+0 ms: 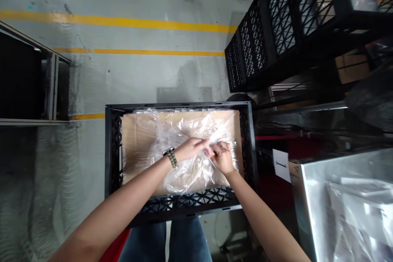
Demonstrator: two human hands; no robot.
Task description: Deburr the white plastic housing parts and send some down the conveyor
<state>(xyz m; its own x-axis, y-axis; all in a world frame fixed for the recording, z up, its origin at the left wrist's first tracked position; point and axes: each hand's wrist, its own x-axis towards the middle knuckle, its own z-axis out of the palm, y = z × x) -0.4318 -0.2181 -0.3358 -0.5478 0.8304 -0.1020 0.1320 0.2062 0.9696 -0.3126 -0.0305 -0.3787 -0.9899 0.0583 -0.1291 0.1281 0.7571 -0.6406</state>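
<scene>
A clear plastic bag (184,172) lies crumpled over a brown cardboard sheet (139,125) inside a black lattice-walled crate (252,143). My left hand (195,147), with a watch and a braided band at its wrist, pinches a gathered part of the plastic. Close beside it, my right hand (223,157) is closed on the same gathered plastic, its fingers curled. A tiny orange-yellow bit (212,156) shows between the two hands, too small to name. My fingertips are partly hidden by each other and by glare on the film.
Black lattice crates (270,20) stand at the upper right. A metal bin (310,172) holding plastic-wrapped items is at the lower right, near a white label (281,165). To the left is a metal-framed structure (52,86). Yellow lines (138,22) cross the grey floor.
</scene>
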